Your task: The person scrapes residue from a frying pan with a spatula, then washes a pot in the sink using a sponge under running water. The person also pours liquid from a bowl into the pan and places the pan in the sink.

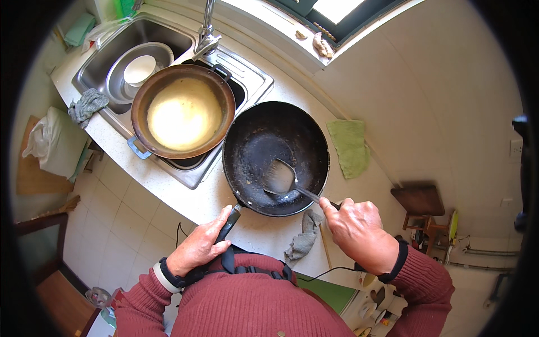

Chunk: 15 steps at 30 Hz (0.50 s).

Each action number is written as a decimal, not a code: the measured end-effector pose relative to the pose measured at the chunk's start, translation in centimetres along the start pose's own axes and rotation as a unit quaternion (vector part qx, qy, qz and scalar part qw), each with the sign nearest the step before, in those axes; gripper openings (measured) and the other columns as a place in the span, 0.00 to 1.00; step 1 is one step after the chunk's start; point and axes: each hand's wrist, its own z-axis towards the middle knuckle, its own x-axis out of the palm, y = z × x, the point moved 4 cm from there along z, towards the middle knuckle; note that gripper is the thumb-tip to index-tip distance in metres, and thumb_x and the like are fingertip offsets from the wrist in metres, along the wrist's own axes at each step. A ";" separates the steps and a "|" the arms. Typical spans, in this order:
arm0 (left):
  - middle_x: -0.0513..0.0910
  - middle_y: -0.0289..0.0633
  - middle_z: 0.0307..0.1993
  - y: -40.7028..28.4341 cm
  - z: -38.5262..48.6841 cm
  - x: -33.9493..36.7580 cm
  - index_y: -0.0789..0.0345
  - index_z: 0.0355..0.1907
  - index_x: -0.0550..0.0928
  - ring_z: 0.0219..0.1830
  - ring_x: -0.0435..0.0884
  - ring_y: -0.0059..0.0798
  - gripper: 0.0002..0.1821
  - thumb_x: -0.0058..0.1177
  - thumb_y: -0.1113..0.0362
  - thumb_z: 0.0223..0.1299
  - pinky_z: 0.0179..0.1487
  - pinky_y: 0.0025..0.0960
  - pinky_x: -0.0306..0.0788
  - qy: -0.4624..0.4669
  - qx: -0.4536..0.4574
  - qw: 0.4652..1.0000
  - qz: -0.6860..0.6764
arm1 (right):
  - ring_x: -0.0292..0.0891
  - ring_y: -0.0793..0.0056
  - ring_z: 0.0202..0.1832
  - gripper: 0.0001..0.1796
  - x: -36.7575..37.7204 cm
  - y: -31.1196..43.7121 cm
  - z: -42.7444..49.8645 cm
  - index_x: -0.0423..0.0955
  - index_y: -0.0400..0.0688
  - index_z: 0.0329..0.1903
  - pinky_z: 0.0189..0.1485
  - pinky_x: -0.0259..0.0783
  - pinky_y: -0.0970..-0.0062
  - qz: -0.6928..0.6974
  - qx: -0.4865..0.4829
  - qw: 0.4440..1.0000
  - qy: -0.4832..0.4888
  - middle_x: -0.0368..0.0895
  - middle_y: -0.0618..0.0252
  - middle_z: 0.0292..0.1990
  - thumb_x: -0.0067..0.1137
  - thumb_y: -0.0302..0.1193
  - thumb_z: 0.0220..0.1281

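Observation:
A black wok (269, 139) rests on the pale countertop, its dark inside scuffed and spotted. My left hand (200, 244) grips the wok's black handle (229, 223) at the near left side. In my right hand (358, 227) is a metal wok spatula (280, 177). Its blade lies against the inside of the wok, low and towards me, looking slightly blurred. Left of the wok, a wide brown two-handled pan (141, 97) with yellowish liquid in it sits over the sink's right basin. The wok's rim stands very close to that pan's rim.
In the left sink basin (156, 31) a metal bowl (111, 76) holds a white bowl (140, 70). The faucet (206, 40) rises behind. A green cloth (348, 147) lies right of the wok, a grey cloth (303, 240) and a thin stick (325, 246) nearer me. Another grey cloth (87, 105) hangs over the counter edge.

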 end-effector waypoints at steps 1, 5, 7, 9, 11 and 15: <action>0.68 0.69 0.74 0.0 0.0 0.0 0.72 0.83 0.55 0.77 0.69 0.61 0.48 0.62 0.71 0.62 0.79 0.42 0.65 -0.001 0.005 1.000 0.002 | 0.83 0.69 0.28 0.27 0.4 0.0 -0.1 0.83 0.44 0.64 0.25 0.74 0.68 0.002 0.022 0.998 0.059 0.81 0.61 0.23 0.62 0.28 0.59; 0.68 0.70 0.74 0.0 0.0 0.0 0.73 0.82 0.55 0.77 0.69 0.61 0.48 0.62 0.71 0.62 0.79 0.42 0.65 -0.007 0.006 1.000 -0.002 | 0.82 0.70 0.28 0.28 0.5 0.4 0.0 0.82 0.43 0.65 0.25 0.73 0.69 -0.006 0.024 0.997 0.068 0.82 0.61 0.24 0.62 0.28 0.59; 0.68 0.70 0.74 0.0 0.1 0.1 0.73 0.82 0.55 0.77 0.69 0.61 0.48 0.62 0.71 0.62 0.78 0.42 0.65 0.000 0.004 1.000 -0.002 | 0.82 0.70 0.27 0.29 -0.2 0.7 0.2 0.81 0.43 0.66 0.24 0.73 0.68 -0.004 -0.007 1.000 -0.020 0.82 0.62 0.24 0.62 0.27 0.59; 0.68 0.70 0.74 0.0 0.1 0.0 0.73 0.82 0.55 0.77 0.69 0.61 0.48 0.62 0.72 0.62 0.78 0.42 0.65 0.001 0.004 1.000 0.001 | 0.82 0.70 0.28 0.28 0.4 0.5 0.1 0.81 0.42 0.65 0.24 0.73 0.68 -0.005 0.014 0.999 0.040 0.82 0.62 0.24 0.62 0.28 0.59; 0.69 0.70 0.74 -0.1 0.1 0.0 0.73 0.82 0.55 0.76 0.69 0.62 0.48 0.62 0.72 0.62 0.78 0.42 0.65 -0.007 0.007 1.000 0.001 | 0.83 0.71 0.28 0.28 1.1 0.4 -0.1 0.81 0.41 0.64 0.24 0.73 0.68 -0.007 0.032 0.993 0.112 0.82 0.62 0.24 0.62 0.28 0.59; 0.69 0.70 0.74 0.1 0.1 0.1 0.73 0.82 0.55 0.76 0.70 0.62 0.48 0.62 0.71 0.62 0.78 0.43 0.65 0.000 0.004 1.000 0.003 | 0.82 0.71 0.28 0.28 0.5 0.7 -0.3 0.81 0.41 0.65 0.24 0.73 0.70 0.001 0.016 1.000 0.021 0.82 0.63 0.24 0.62 0.29 0.59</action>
